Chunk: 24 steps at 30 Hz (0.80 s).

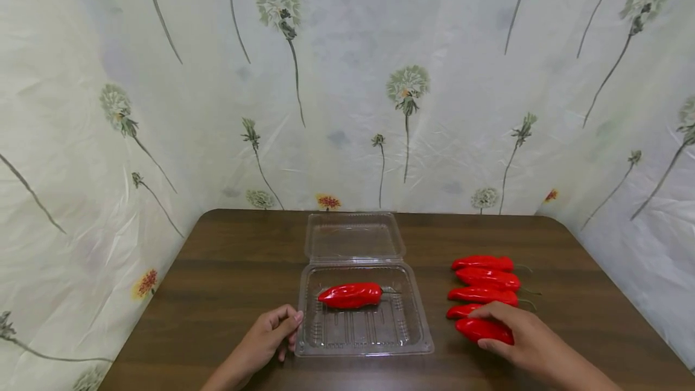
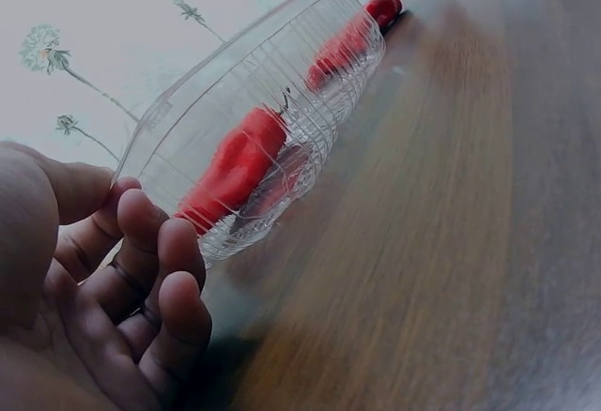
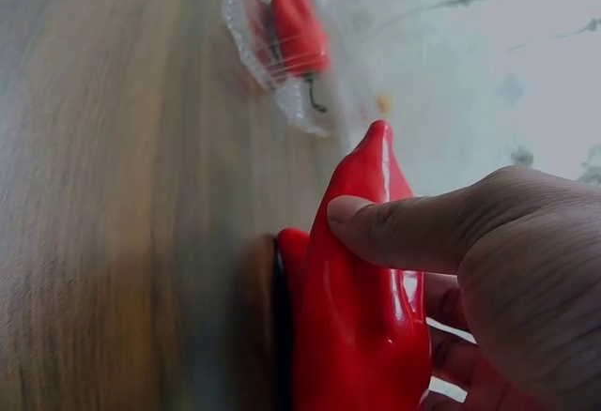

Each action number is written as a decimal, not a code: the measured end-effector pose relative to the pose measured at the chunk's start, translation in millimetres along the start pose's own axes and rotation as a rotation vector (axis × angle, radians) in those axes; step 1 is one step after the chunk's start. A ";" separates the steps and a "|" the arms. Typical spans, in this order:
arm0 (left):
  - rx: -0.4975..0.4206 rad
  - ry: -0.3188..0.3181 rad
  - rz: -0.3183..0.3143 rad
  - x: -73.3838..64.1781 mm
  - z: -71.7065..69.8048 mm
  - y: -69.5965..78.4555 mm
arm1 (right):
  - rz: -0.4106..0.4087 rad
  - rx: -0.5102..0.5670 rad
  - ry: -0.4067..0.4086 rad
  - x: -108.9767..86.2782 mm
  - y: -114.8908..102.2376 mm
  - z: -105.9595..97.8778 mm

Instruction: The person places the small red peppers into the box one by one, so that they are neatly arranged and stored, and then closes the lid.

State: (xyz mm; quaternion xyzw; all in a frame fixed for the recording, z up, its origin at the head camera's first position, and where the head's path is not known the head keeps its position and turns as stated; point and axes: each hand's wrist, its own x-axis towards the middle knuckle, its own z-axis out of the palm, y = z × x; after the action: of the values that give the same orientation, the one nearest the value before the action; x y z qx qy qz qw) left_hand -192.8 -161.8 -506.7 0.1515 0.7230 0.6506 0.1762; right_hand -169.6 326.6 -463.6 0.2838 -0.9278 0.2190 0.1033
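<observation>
A clear plastic clamshell container (image 1: pixel 365 352) lies unfolded on the table, its lid (image 1: pixel 355 237) laid back behind it. One red pepper (image 1: pixel 350 295) rests inside the base, stem to the right. The left hand (image 1: pixel 274 333) pinches the container's left rim between thumb and forefinger; the left wrist view shows its other fingers loosely curled below. On the right, the right hand (image 1: pixel 516 330) grips another red pepper (image 3: pixel 362 308) between thumb and fingers. That pepper is nearest the person in a column of several red peppers (image 1: pixel 483 296), and the right hand partly covers it.
The brown wooden table (image 1: pixel 244 258) has rounded far corners. Behind it and at both sides hangs a pale curtain (image 1: pixel 336 77) printed with dandelions. The remaining peppers' thin stems point right, towards the table's right edge.
</observation>
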 end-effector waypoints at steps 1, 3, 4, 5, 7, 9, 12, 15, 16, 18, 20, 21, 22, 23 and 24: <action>0.001 0.001 -0.001 0.0 0.0 0.1 | 0.004 -0.002 -0.001 1.4 -1.3 -0.8; 0.001 0.002 -0.002 -0.3 0.2 0.2 | 0.013 -0.005 0.000 4.8 -4.7 -2.4; 0.000 0.003 -0.003 -0.3 0.2 0.3 | 0.019 -0.005 -0.002 6.9 -6.7 -3.3; -0.002 0.003 -0.004 -0.4 0.3 0.4 | 0.031 -0.001 -0.013 9.4 -8.9 -4.5; -0.004 0.004 -0.004 -0.4 0.3 0.4 | 0.040 -0.006 -0.018 14.4 -14.2 -5.9; -0.008 0.004 -0.002 -0.2 0.4 0.2 | 0.036 0.002 -0.024 20.4 -20.0 -6.9; -0.005 0.005 0.002 -0.2 0.6 0.6 | 0.008 0.032 -0.029 29.6 -29.2 -7.0; -0.003 0.006 0.005 -0.6 0.0 0.1 | -0.017 0.073 -0.042 41.1 -38.2 -6.0; -0.002 0.006 0.007 -0.6 -0.2 -0.1 | -0.024 0.084 -0.044 45.1 -41.0 -5.7; -0.001 0.007 0.010 -0.3 -0.6 -0.6 | -0.031 0.097 -0.055 53.0 -46.6 -4.9; 0.000 0.007 0.013 0.1 -0.9 -1.1 | -0.039 0.102 -0.064 60.3 -51.4 -4.0; 0.001 0.007 0.015 0.4 -1.0 -1.3 | -0.040 0.104 -0.072 63.7 -53.7 -3.5; 0.002 0.006 0.018 0.6 -1.0 -1.4 | -0.040 0.107 -0.079 66.8 -55.7 -3.0; 0.002 0.006 0.018 0.8 -1.1 -1.5 | -0.036 0.112 -0.091 69.7 -57.7 -2.3; 0.001 0.005 0.019 0.8 -1.2 -1.6 | -0.034 0.118 -0.100 72.5 -59.5 -1.6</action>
State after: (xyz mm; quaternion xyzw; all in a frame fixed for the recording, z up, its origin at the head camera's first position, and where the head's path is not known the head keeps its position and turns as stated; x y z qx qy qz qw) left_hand -194.1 -162.7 -508.3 0.1568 0.7225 0.6521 0.1679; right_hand -194.8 248.3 -418.6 0.3156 -0.9124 0.2572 0.0433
